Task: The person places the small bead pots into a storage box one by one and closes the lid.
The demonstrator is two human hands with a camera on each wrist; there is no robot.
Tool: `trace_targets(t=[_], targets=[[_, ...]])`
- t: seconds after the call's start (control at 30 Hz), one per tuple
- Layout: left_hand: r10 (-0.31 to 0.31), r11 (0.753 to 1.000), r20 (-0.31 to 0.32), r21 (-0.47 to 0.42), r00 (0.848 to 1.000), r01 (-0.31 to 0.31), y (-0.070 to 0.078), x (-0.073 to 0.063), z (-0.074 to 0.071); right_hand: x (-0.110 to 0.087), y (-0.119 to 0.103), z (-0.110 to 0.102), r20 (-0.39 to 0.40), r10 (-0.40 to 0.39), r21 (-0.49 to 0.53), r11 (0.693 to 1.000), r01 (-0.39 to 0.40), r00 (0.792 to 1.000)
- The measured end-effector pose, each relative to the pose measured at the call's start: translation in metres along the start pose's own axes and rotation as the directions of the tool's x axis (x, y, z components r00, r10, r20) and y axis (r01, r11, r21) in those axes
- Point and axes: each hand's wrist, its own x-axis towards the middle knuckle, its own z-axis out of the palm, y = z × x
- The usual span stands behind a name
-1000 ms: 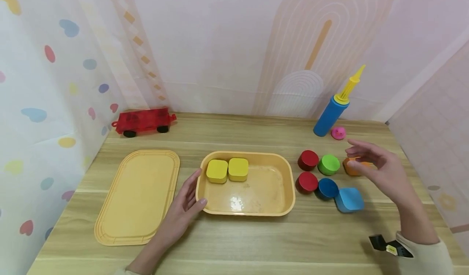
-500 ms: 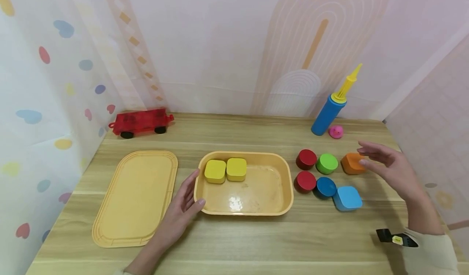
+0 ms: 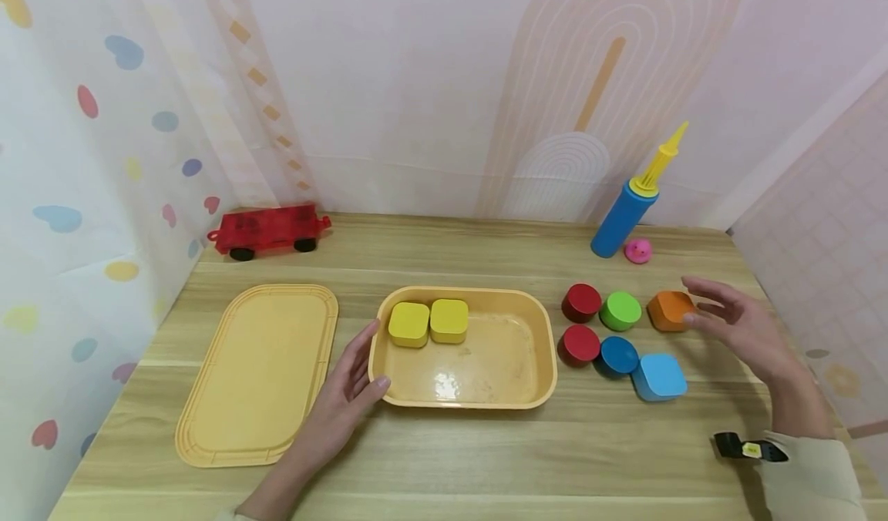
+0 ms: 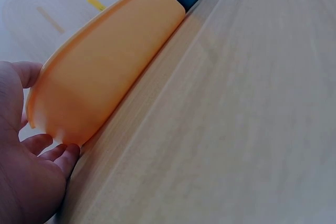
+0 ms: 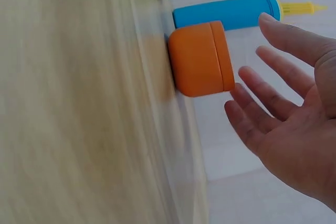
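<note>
My left hand (image 3: 345, 386) grips the left end of a peach-coloured plastic tub (image 3: 506, 359); in the left wrist view its thumb (image 4: 30, 72) meets the rim and its other fingers curl against the lower end wall. Two yellow square-lidded boxes (image 3: 409, 324) sit side by side in the tub's far left part. My right hand (image 3: 745, 332) hovers just right of an orange rounded box (image 3: 670, 310), fingers spread and holding nothing. In the right wrist view the fingertips come close to the orange box's lid (image 5: 223, 56); I cannot tell if they touch.
Left of the orange box stand a green round box (image 3: 620, 310), two red round ones (image 3: 580, 344), a dark blue one (image 3: 617, 357) and a light blue one (image 3: 660, 377). A blue-and-yellow pump (image 3: 624, 209), pink duck (image 3: 638, 251), red wagon (image 3: 270, 230) and peach lid (image 3: 260, 374) lie around.
My right hand has moved right and slightly nearer to me, from above the orange box to its right side, uncovering it. My left hand keeps its hold on the tub.
</note>
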Motion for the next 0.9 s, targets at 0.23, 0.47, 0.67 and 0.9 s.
trace_targets(t=[0.23,0.47,0.67,0.9], targets=[[0.001,1.0,0.0,0.001,1.0,-0.001,0.0,0.0,0.0,0.001,0.009,0.0,0.039,-0.001,-0.04,0.999,0.003,0.999],[-0.001,1.0,0.001,0.001,1.0,0.001,0.0,0.001,0.0,0.002,0.013,0.0,0.098,0.043,-0.09,0.995,-0.035,0.994],[-0.005,1.0,0.0,0.004,1.0,0.005,0.0,0.0,0.0,0.001,0.015,0.0,0.087,0.048,-0.103,0.994,-0.039,0.995],[-0.01,1.0,0.002,0.006,1.0,0.01,0.0,0.0,0.0,0.0,0.016,0.0,0.08,0.076,-0.119,0.991,-0.066,0.994]])
